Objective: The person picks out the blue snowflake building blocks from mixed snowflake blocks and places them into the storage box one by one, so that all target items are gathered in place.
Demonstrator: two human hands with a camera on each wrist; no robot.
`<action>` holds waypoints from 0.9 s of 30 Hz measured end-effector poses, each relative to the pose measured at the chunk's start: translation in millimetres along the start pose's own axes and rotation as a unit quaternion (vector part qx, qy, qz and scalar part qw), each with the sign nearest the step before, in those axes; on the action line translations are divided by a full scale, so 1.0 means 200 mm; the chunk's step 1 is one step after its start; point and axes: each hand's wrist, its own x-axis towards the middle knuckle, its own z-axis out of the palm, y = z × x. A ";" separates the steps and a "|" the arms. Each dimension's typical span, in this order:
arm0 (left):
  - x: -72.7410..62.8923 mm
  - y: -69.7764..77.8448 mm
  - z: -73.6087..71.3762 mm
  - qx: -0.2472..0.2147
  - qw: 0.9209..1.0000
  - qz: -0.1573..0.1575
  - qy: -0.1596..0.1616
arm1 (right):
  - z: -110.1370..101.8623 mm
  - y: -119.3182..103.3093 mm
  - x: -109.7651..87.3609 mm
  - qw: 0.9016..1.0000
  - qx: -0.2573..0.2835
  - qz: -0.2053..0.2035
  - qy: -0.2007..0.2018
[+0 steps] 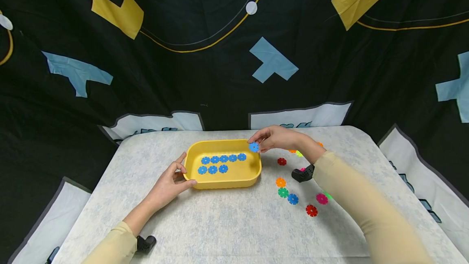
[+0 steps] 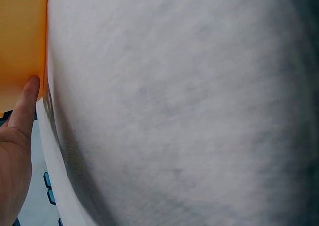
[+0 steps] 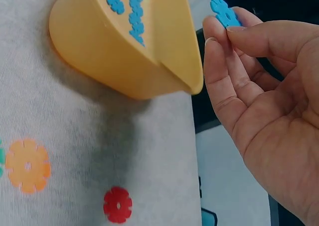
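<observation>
A yellow plastic basin [image 1: 222, 185] stands on the table, with several blue snowflake discs [image 1: 223, 159] laid flat inside in two rows. My left hand [image 1: 168, 184] grips the basin's left end, its thumb along the front corner and its fingers at the left side. Over the basin's right end, my right hand [image 1: 278, 137] pinches one blue snowflake disc [image 3: 225, 12] between thumb and fingertips. That disc is held up above the rim, tilted on edge in the right wrist view.
Right of the basin, loose snowflake discs lie scattered: an orange one [image 1: 280, 182], a green one [image 1: 283, 192], a blue one [image 1: 292, 199], red ones [image 1: 312, 210] and a pink one [image 1: 322, 199]. Others sit partly behind my right forearm. A black curtain [image 1: 220, 93] hangs behind the table.
</observation>
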 end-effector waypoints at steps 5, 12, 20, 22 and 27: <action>0.01 0.00 0.00 0.000 1.000 0.001 -0.001 | 0.03 -0.02 0.05 1.000 0.002 -0.001 -0.010; 0.01 -0.01 0.00 -0.005 1.000 0.000 -0.002 | 0.06 -0.04 0.13 1.000 -0.018 0.008 -0.017; 0.01 -0.02 0.00 -0.009 1.000 0.000 -0.003 | 0.11 -0.06 0.20 0.999 -0.033 0.003 -0.032; 0.01 -0.02 0.00 -0.004 1.000 0.000 -0.004 | 0.13 -0.06 0.22 0.999 -0.032 0.005 -0.038; 0.01 -0.01 0.00 -0.005 1.000 0.000 -0.005 | 0.16 -0.06 0.28 0.998 -0.020 0.010 -0.059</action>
